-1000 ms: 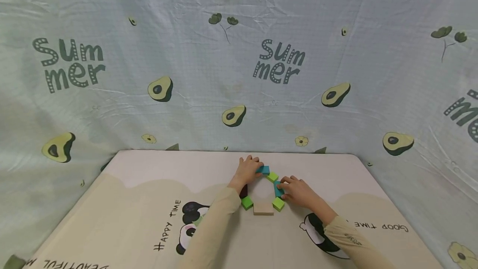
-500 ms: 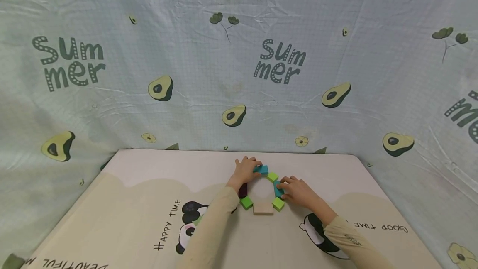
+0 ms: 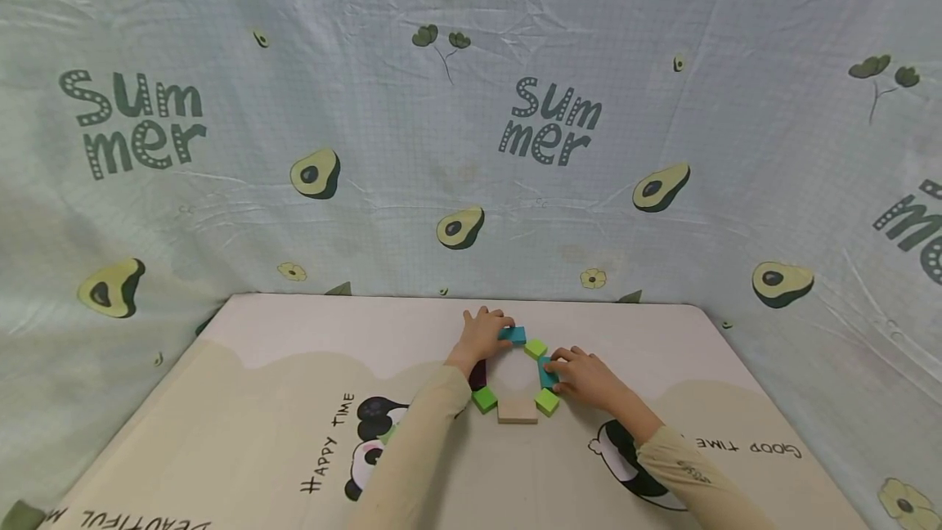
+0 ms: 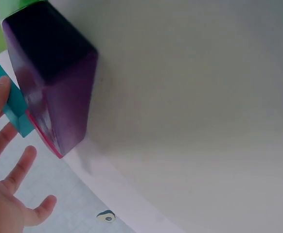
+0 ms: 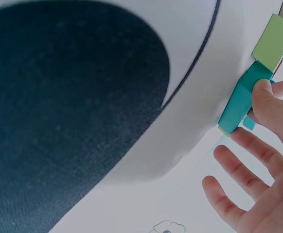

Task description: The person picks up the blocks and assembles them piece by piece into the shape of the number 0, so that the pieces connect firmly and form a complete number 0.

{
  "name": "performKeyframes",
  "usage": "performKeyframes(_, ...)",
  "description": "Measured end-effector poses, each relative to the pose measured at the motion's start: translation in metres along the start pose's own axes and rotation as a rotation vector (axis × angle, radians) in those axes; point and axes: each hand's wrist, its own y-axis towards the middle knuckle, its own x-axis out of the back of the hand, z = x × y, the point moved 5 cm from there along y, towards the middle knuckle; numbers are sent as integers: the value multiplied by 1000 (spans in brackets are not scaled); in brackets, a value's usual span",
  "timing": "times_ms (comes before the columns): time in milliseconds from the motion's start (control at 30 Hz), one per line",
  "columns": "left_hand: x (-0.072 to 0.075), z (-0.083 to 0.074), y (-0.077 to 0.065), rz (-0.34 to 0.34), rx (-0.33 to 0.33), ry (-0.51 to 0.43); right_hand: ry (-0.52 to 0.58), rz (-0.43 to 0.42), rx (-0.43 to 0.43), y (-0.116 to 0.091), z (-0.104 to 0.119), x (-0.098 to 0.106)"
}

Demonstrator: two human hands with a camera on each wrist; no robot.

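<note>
Small blocks form a ring on the table. At the far side, my left hand [image 3: 482,336] pinches a blue block [image 3: 513,335] between thumb and finger; in the left wrist view the other fingers spread away from this block [image 4: 14,109]. A dark purple block [image 3: 479,375] stands beneath that wrist. On the ring's right side, my right hand [image 3: 589,375] holds a teal block [image 3: 545,372]. The right wrist view has the thumb against this block [image 5: 241,97], other fingers extended. Green blocks [image 3: 536,348] sit between the longer ones; a tan block [image 3: 518,411] lies nearest me.
The table mat [image 3: 243,415] carries printed pandas and lettering. Behind the table's far edge hangs a pale curtain [image 3: 368,252] with avocado prints. Two more green cubes, one at left [image 3: 484,399] and one at right [image 3: 547,402], flank the tan block.
My left hand has shifted slightly left with the blue block. The purple block shows more from under the wrist. My right hand stays in place on the teal block.
</note>
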Motion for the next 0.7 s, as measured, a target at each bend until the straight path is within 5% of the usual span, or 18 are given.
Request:
performKeyframes(300, 8, -11, -6, 33, 31, 92, -3, -16, 11, 0, 1, 1)
performKeyframes(700, 5, -8, -6, 94, 57, 57, -17, -29, 14, -1, 1, -1)
